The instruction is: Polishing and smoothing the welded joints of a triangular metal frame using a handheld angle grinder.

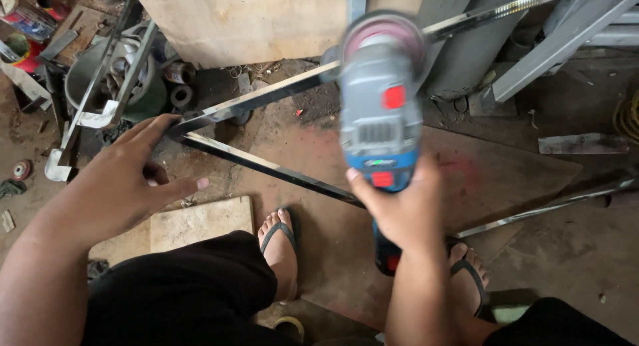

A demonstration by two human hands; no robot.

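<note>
My right hand (405, 209) grips a grey and blue cordless angle grinder (379, 113), held up with its pinkish disc (384, 34) near a shiny metal bar (266, 96). The bar meets a second polished bar (266, 166) at a sharp corner, forming a V-shaped frame. My left hand (130, 179) rests at that corner, fingers spread, fingertips touching the upper bar. My feet in black sandals (279, 243) stand on a brown board below the frame.
A plywood sheet (253, 20) leans at the back. Bent metal pieces (100, 100), a bucket and cans clutter the left. A small wooden slab (200, 223) lies by my knee. Another metal bar (546, 209) and grey profiles (559, 40) lie on the right.
</note>
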